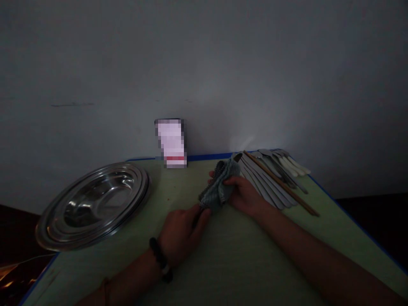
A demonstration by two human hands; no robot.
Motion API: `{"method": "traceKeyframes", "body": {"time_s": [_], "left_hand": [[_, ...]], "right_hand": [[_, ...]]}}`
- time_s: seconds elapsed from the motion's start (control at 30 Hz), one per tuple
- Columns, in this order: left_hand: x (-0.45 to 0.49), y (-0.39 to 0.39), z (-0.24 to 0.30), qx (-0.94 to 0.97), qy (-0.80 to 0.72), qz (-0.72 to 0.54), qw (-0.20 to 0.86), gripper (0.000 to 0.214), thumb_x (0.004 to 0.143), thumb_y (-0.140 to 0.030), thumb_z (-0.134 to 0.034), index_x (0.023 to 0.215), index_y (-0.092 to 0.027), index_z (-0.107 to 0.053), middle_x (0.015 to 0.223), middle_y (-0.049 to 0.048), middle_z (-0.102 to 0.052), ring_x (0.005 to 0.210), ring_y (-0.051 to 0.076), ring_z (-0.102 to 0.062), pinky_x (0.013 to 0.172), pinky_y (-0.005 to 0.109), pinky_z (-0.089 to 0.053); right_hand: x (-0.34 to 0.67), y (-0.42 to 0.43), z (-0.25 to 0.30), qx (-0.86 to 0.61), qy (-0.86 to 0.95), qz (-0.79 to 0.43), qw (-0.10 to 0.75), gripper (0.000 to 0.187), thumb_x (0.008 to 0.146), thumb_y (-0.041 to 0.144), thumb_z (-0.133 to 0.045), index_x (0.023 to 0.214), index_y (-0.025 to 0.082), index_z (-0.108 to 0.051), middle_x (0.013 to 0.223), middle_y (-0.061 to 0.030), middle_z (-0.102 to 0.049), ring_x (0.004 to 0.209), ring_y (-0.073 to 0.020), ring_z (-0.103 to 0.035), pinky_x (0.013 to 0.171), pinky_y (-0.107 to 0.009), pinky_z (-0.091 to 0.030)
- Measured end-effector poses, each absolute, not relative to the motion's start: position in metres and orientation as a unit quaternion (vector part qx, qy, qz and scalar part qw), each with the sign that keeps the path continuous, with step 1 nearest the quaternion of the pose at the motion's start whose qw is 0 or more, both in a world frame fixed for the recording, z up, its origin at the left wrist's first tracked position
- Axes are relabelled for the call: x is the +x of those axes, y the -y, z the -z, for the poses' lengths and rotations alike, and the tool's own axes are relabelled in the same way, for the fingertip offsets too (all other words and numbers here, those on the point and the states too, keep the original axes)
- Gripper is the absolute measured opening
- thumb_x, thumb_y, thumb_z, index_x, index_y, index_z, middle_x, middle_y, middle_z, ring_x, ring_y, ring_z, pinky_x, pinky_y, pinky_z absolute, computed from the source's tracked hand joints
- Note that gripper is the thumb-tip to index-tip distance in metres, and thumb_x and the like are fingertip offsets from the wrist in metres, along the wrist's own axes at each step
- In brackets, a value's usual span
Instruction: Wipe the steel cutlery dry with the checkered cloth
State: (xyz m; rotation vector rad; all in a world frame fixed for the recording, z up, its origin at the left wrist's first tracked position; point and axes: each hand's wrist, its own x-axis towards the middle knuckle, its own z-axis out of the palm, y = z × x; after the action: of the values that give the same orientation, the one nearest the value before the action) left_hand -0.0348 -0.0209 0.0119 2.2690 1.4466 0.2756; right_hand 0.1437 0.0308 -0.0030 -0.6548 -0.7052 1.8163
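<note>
My right hand (244,195) is closed around a grey-blue checked cloth (219,187) in the middle of the table. The cloth wraps a utensil whose dark tip (237,157) pokes out at its far end. My left hand (180,236), with a dark bead bracelet on the wrist, pinches the utensil's near end just under the cloth. Both hands rest low over the pale green table top (236,259).
A stack of shiny steel plates (92,204) sits at the table's left edge. A row of cutlery with pale handles and a wooden stick (277,178) lies at the back right. A small upright card (172,142) leans on the grey wall. The light is dim.
</note>
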Motion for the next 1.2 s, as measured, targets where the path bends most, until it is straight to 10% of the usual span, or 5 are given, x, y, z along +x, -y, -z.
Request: {"method": "traceKeyframes", "body": {"time_s": [1.2], "left_hand": [[-0.036, 0.017, -0.014, 0.824, -0.515, -0.080, 0.222, 0.036, 0.095, -0.039, -0.029, 0.083, -0.018, -0.056, 0.065, 0.0027, -0.063, 0.053, 0.017, -0.057, 0.049, 0.026, -0.032]], "right_hand": [[0.132, -0.032, 0.011, -0.297, 0.255, -0.738, 0.550, 0.025, 0.071, 0.041, -0.068, 0.082, 0.019, -0.063, 0.084, -0.0044, -0.071, 0.097, -0.0205, -0.064, 0.086, -0.037, -0.051]]}}
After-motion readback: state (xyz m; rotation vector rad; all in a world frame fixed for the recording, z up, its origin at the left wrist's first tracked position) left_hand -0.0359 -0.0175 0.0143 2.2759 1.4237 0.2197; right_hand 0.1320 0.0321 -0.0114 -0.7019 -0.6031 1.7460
